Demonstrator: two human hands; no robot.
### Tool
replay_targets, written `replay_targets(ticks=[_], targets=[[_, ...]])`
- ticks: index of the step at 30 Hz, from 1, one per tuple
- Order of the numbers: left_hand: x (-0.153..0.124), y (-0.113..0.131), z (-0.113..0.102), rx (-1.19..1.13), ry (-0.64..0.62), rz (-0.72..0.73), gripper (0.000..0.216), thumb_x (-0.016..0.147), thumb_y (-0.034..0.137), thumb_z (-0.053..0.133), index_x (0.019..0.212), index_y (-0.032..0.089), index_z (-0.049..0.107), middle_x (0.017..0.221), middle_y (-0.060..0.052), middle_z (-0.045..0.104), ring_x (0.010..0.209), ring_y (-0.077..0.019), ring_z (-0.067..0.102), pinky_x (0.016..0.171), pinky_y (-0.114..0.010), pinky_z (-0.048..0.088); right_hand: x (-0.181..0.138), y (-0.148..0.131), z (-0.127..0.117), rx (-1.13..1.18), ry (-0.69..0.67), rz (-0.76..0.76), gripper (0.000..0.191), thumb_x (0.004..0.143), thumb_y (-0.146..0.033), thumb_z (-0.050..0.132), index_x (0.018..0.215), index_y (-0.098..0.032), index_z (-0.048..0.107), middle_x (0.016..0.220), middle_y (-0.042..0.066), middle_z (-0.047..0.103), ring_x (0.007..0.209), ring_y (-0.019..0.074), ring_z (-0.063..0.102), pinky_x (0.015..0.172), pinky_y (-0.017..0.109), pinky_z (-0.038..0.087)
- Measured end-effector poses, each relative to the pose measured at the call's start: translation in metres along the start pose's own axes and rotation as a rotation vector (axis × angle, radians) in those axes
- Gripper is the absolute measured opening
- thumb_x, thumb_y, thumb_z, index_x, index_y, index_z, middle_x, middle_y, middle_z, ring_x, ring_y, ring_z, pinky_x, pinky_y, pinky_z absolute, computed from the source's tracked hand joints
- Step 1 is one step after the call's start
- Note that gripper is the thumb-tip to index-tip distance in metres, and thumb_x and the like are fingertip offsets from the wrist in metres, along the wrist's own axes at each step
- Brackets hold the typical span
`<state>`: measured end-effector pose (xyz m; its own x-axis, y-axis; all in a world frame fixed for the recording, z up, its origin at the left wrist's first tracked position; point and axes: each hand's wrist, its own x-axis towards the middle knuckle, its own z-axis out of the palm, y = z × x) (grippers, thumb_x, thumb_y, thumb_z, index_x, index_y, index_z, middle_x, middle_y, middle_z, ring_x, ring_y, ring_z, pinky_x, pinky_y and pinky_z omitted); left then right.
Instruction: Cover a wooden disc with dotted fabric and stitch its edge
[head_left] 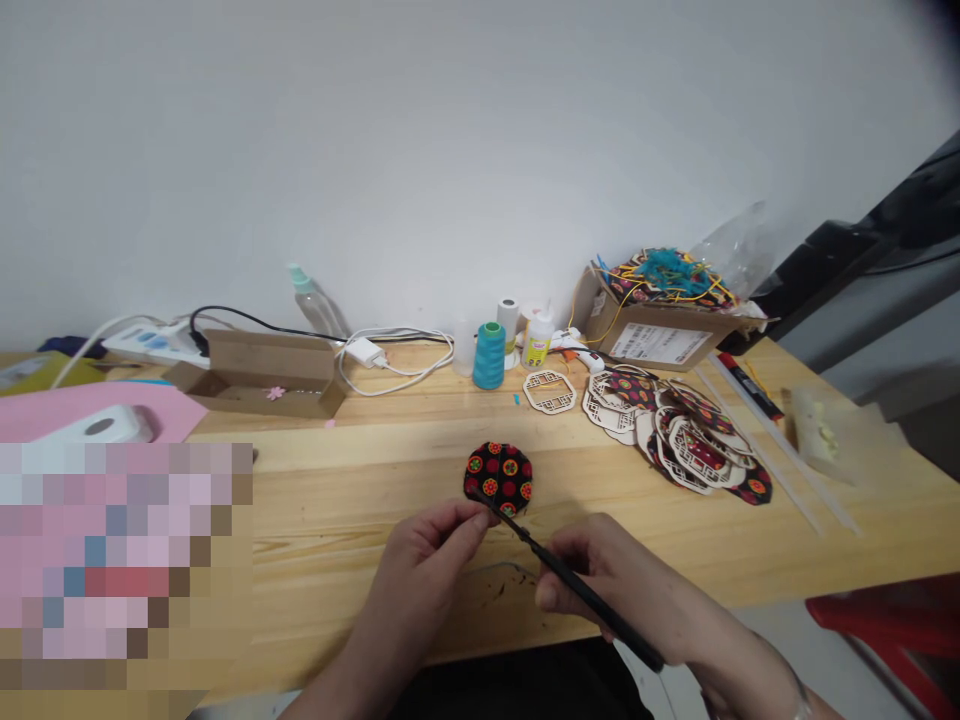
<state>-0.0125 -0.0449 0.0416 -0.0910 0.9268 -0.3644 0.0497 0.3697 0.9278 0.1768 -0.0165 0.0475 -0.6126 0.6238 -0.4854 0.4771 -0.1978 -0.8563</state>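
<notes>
A round, black fabric piece (500, 477) with red, orange and green flower prints stands out above the wooden table. My left hand (427, 560) pinches its lower edge between thumb and fingertips. Black scissors (574, 580) lie slanted in my right hand (592, 565), whose fingers are closed round them. Their dark blades reach the lower edge of the fabric, close to my left fingertips; whether the blades are apart I cannot tell. Small dark scraps (510, 582) are scattered on the table just below the fabric, between my hands.
A pile of pale lattice cutouts and printed fabric pieces (690, 435) lies right, beside a single lattice frame (549, 392). Behind are a blue thread cone (490, 357), glue bottle (537, 342) and filled cardboard box (660, 330). An open carton (259, 375) sits left.
</notes>
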Motion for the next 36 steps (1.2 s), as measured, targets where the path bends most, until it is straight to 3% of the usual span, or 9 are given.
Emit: replay_targets(ticks=[10, 17, 22, 26, 29, 31, 33, 35, 36], targets=[[0.000, -0.002, 0.000, -0.057, -0.006, -0.015, 0.018, 0.070, 0.035, 0.065, 0.069, 0.019, 0.073, 0.056, 0.001, 0.058, 0.050, -0.0114, 0.044, 0.045, -0.020, 0.029, 0.003, 0.008, 0.002, -0.026, 0.101, -0.075, 0.017, 0.073, -0.029, 0.064, 0.065, -0.015, 0.066, 0.052, -0.006, 0.044, 0.049, 0.0063, 0.031, 0.043, 0.020, 0.019], [0.005, -0.003, -0.010, -0.158, 0.141, -0.021, 0.021, 0.067, 0.036, 0.069, 0.074, 0.017, 0.072, 0.044, 0.007, 0.040, 0.042, -0.0062, 0.027, 0.041, -0.019, 0.018, -0.031, 0.008, -0.009, -0.402, 0.116, -0.074, 0.006, 0.067, -0.020, 0.066, 0.063, -0.019, 0.063, 0.059, -0.004, 0.064, 0.051, 0.0095, 0.049, 0.044, 0.020, 0.025], [0.008, -0.006, -0.009, -0.382, 0.099, -0.095, 0.039, 0.071, 0.049, 0.063, 0.086, 0.014, 0.070, 0.049, 0.008, 0.034, 0.044, -0.0053, 0.022, 0.041, -0.019, 0.013, -0.047, 0.028, -0.040, -0.896, 0.493, 0.136, 0.011, 0.072, -0.029, 0.059, 0.067, -0.019, 0.061, 0.066, 0.004, 0.065, 0.057, 0.0172, 0.056, 0.050, 0.025, 0.030], [0.007, -0.005, -0.006, -0.525, 0.043, -0.142, 0.051, 0.073, 0.057, 0.055, 0.091, 0.011, 0.070, 0.052, 0.007, 0.036, 0.044, -0.0057, 0.020, 0.041, -0.020, 0.012, -0.049, 0.046, -0.063, -1.008, 0.619, 0.234, 0.010, 0.072, -0.024, 0.053, 0.067, -0.018, 0.059, 0.070, 0.008, 0.064, 0.059, 0.0196, 0.058, 0.053, 0.028, 0.035], [0.005, -0.002, -0.003, -0.551, 0.008, -0.136, 0.058, 0.072, 0.062, 0.053, 0.094, 0.011, 0.070, 0.053, 0.005, 0.038, 0.045, -0.0063, 0.021, 0.042, -0.021, 0.013, -0.046, 0.046, -0.063, -1.048, 0.723, 0.264, 0.013, 0.073, -0.025, 0.052, 0.071, -0.016, 0.062, 0.073, 0.011, 0.064, 0.065, 0.0246, 0.060, 0.056, 0.032, 0.040], [0.004, -0.002, -0.001, -0.551, -0.015, -0.121, 0.061, 0.071, 0.064, 0.052, 0.096, 0.011, 0.069, 0.055, 0.005, 0.039, 0.046, -0.0070, 0.023, 0.044, -0.022, 0.014, -0.039, 0.038, -0.052, -0.976, 0.857, 0.131, 0.021, 0.079, -0.027, 0.048, 0.083, -0.015, 0.065, 0.082, 0.013, 0.065, 0.077, 0.0274, 0.061, 0.064, 0.036, 0.043], [0.003, -0.004, 0.001, -0.544, -0.037, -0.099, 0.063, 0.072, 0.065, 0.050, 0.100, 0.012, 0.069, 0.056, 0.004, 0.040, 0.047, -0.0079, 0.024, 0.045, -0.023, 0.015, -0.027, 0.027, -0.033, -0.733, 0.898, -0.122, 0.027, 0.083, -0.029, 0.045, 0.095, -0.017, 0.066, 0.090, 0.012, 0.065, 0.085, 0.0248, 0.060, 0.072, 0.036, 0.045], [0.001, -0.007, 0.003, -0.530, -0.064, -0.068, 0.064, 0.074, 0.065, 0.047, 0.104, 0.012, 0.068, 0.056, 0.004, 0.040, 0.049, -0.0087, 0.024, 0.046, -0.024, 0.016, -0.012, 0.014, -0.009, -0.350, 0.743, -0.292, 0.026, 0.083, -0.033, 0.049, 0.096, -0.019, 0.067, 0.087, 0.007, 0.065, 0.079, 0.0193, 0.060, 0.070, 0.030, 0.046], [0.000, -0.009, 0.004, -0.518, -0.081, -0.047, 0.065, 0.075, 0.066, 0.046, 0.106, 0.013, 0.067, 0.057, 0.004, 0.040, 0.049, -0.0092, 0.025, 0.047, -0.025, 0.017, -0.003, 0.008, 0.001, -0.168, 0.652, -0.280, 0.026, 0.080, -0.034, 0.054, 0.096, -0.019, 0.068, 0.080, 0.005, 0.065, 0.072, 0.0172, 0.059, 0.064, 0.028, 0.046]])
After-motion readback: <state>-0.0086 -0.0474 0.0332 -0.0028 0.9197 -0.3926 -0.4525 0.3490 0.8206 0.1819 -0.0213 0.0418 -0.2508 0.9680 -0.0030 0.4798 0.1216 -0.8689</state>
